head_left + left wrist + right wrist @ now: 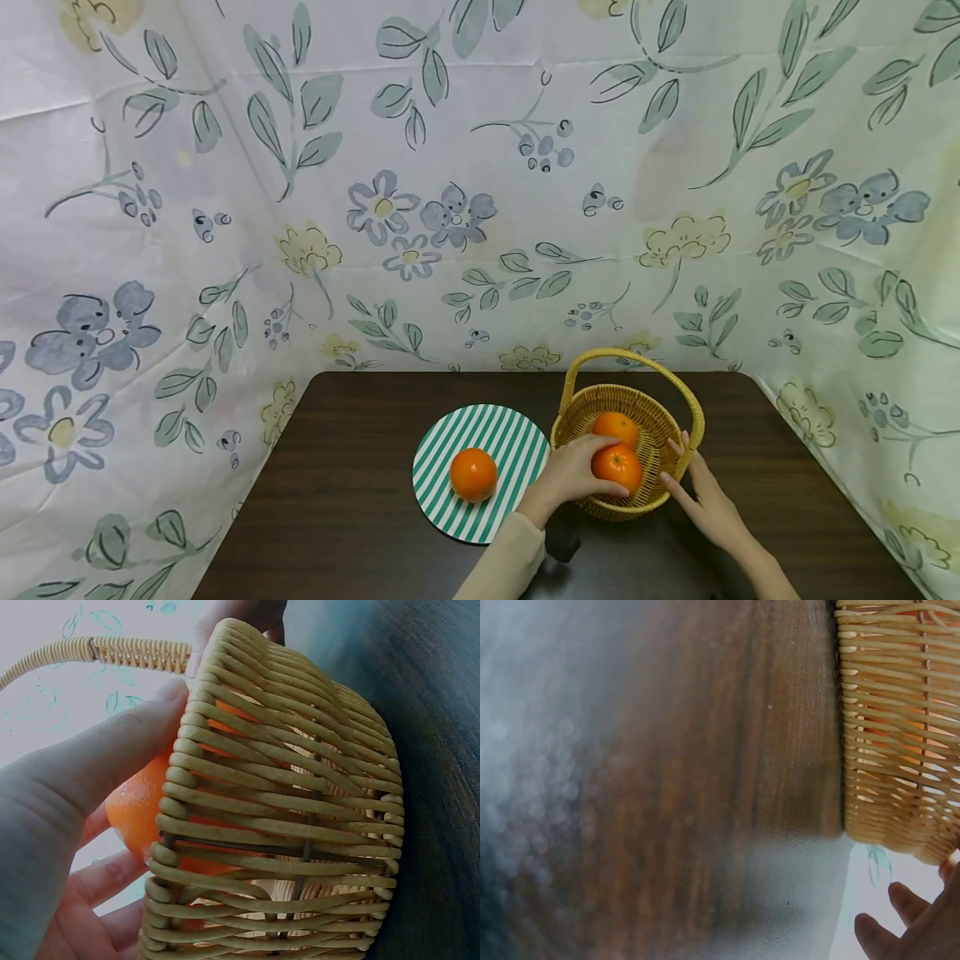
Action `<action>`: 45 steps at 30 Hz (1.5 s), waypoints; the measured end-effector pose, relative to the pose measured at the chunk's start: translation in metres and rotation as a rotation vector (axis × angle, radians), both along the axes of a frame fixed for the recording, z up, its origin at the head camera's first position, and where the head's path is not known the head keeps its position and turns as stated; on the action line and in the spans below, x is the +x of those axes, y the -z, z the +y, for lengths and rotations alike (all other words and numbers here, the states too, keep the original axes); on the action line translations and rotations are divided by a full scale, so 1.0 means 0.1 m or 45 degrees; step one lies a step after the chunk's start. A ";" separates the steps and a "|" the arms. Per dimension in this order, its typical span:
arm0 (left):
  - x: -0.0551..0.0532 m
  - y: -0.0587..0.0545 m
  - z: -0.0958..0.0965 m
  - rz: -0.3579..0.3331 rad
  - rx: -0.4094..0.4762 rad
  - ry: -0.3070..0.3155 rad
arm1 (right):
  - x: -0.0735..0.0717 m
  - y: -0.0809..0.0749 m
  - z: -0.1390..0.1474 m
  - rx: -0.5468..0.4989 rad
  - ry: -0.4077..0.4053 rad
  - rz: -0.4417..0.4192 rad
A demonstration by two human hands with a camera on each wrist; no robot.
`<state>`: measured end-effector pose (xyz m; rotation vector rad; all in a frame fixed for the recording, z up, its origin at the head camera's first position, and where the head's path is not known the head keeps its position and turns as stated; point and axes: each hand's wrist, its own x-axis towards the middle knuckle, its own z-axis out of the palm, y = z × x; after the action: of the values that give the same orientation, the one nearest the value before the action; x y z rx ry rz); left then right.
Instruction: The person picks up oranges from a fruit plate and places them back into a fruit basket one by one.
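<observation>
My left hand (572,473) reaches over the front left rim of a yellow wicker basket (619,510). Its thumb and fingers curl round an orange (617,467), which sits partly below the rim in the left wrist view. Behind that fruit, inside the basket, lies a second orange (616,426). At the basket's right side my right hand (708,502) rests its fingers against the rim near the foot of the handle (697,417), fingers fairly straight. In the right wrist view, some of its fingers (907,904) stretch past the wicker wall.
Left of the basket, a round green-and-white striped plate (438,446) bears another orange (473,475). All stand on a dark wooden table (337,492). Floral cloth (450,317) hangs along the table's back and sides. The basket's tall arched handle rises above the fruit.
</observation>
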<state>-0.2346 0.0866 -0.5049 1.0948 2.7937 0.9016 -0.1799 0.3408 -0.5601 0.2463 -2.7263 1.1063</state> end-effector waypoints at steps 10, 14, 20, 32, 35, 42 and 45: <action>0.00 0.04 0.04 -0.002 0.014 -0.004 | -0.01 0.01 -0.01 -0.004 -0.010 0.014; 0.00 0.05 0.06 -0.002 0.007 -0.009 | -0.01 0.02 -0.01 0.000 -0.009 0.018; 0.01 0.06 0.10 0.017 -0.018 -0.027 | 0.00 0.01 -0.01 0.006 -0.004 0.009; 0.04 0.06 0.17 0.011 -0.038 -0.052 | -0.01 0.02 0.00 0.014 0.006 0.015; 0.04 0.06 0.18 0.035 -0.061 -0.053 | -0.01 0.02 0.00 0.014 0.004 0.010; 0.03 0.08 0.22 0.057 -0.098 -0.043 | -0.02 0.03 0.01 0.004 -0.006 0.015; 0.04 0.08 0.23 0.055 -0.122 -0.039 | -0.01 0.03 0.01 0.013 -0.002 0.006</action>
<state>-0.2309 0.1099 -0.5129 1.0737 2.8624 0.7464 -0.1807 0.3417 -0.5631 0.2520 -2.7289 1.0917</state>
